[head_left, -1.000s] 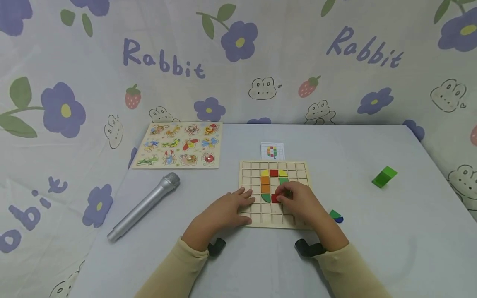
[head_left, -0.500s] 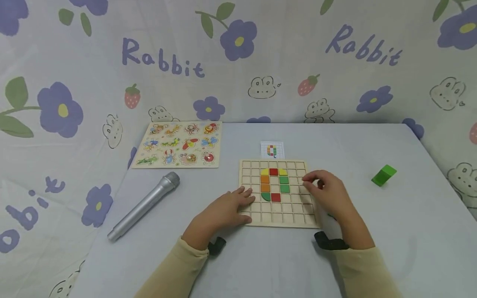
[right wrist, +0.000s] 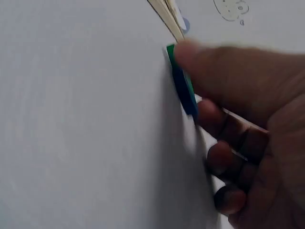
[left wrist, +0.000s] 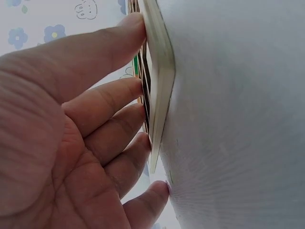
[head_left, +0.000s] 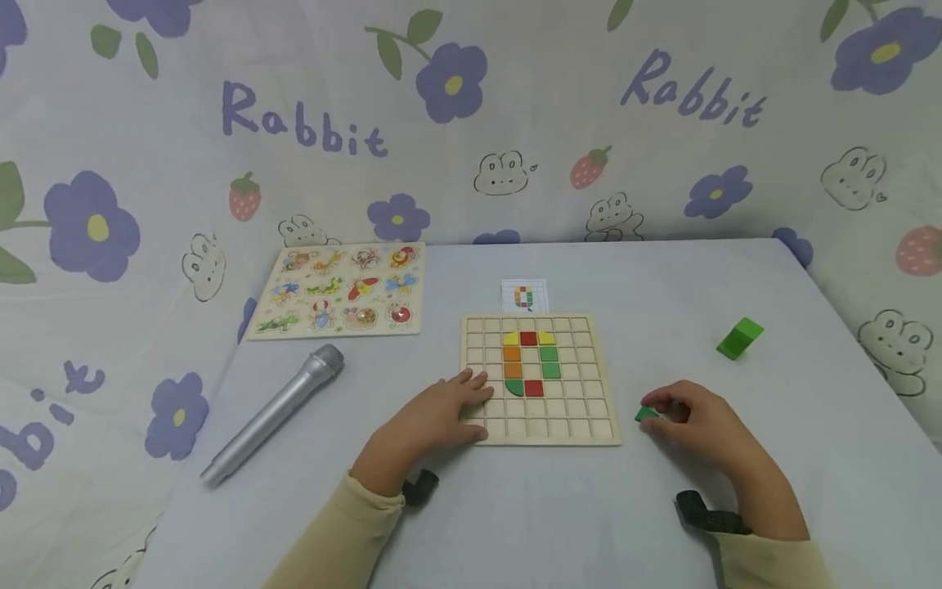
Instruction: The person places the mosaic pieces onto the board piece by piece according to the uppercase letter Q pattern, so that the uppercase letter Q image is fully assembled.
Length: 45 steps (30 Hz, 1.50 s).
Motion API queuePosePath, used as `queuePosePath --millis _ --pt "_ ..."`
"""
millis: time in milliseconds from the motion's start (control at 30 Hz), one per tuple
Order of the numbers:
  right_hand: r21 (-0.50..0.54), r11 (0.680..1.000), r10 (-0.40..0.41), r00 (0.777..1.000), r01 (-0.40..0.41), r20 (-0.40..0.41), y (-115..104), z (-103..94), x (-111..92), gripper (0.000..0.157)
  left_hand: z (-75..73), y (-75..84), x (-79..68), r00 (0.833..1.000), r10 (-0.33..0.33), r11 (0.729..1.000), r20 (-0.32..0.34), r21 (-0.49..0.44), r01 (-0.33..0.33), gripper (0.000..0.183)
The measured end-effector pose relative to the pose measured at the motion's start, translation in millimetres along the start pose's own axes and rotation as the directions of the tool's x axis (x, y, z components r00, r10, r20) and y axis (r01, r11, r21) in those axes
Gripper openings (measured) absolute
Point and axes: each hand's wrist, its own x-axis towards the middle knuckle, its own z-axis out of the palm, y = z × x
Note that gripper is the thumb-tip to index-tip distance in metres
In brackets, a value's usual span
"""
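A wooden grid board [head_left: 574,421] lies mid-table, with red, yellow, orange and green tiles set in a ring; one is a red tile [head_left: 533,388]. My left hand [head_left: 430,417] rests at its left edge, fingers extended; in the left wrist view the fingertips touch the board's edge [left wrist: 164,81]. Right of the board, my right hand [head_left: 699,421] pinches a green tile [head_left: 646,413] between thumb and fingers, low over the table. In the right wrist view, a dark blue piece [right wrist: 182,90] lies against the green one, under the thumb.
A small card [head_left: 524,296] with a coloured Q pattern lies behind the board. At the left are an insect picture board [head_left: 342,290] and a silver microphone [head_left: 275,417]. A green block [head_left: 740,338] stands at the right, before a printed cloth backdrop [head_left: 294,196].
My right hand has left the grid board, moving right and down to the loose green and blue pieces, and now pinches the green tile. The left hand stays in place.
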Motion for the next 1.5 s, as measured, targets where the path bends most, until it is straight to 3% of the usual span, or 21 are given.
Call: queuePosePath --millis 300,533,667,833,967,1133,1300,1500 --pt "-0.033 0.999 0.018 0.998 -0.02 -0.068 -4.8 9.5 2.2 0.025 0.0 -0.5 -0.6 1.0 0.015 1.0 -0.003 -0.015 -0.015 0.069" --pt "0.011 0.999 0.034 0.996 -0.033 -0.077 -14.2 14.1 3.3 0.022 0.0 -1.2 -0.7 1.0 0.015 1.0 -0.005 -0.014 -0.016 0.069" --pt "0.039 0.999 0.04 0.99 -0.036 -0.134 -19.4 11.2 4.2 0.012 0.1 -2.1 -1.6 1.0 0.024 1.0 -0.005 -0.014 -0.024 0.069" --pt "0.088 0.996 0.015 0.98 0.002 -0.2 -42.0 2.3 15.6 0.012 -0.3 -1.3 -2.3 1.0 0.024 1.0 -0.007 -0.009 -0.024 0.069" --pt "0.136 0.991 0.01 0.99 0.009 -0.143 -69.7 7.5 34.0 0.015 -0.3 -1.0 -2.2 1.0 0.019 1.0 -0.012 -0.015 -0.019 0.069" --pt "0.133 0.991 0.016 0.999 -0.012 -0.031 -93.0 28.0 53.0 0.015 0.4 -0.8 -1.6 1.0 0.02 0.999 -0.013 -0.025 -0.021 0.069" --pt "0.1 0.994 0.03 0.997 -0.036 0.065 -104.5 42.5 62.4 0.014 -0.4 -0.6 -1.7 1.0 0.024 0.999 -0.015 -0.026 -0.024 0.069" --pt "0.069 0.996 0.045 0.995 -0.052 0.091 -108.3 51.8 66.3 0.013 -1.4 -1.1 -2.7 1.0 0.02 1.0 -0.013 -0.014 -0.02 0.07"
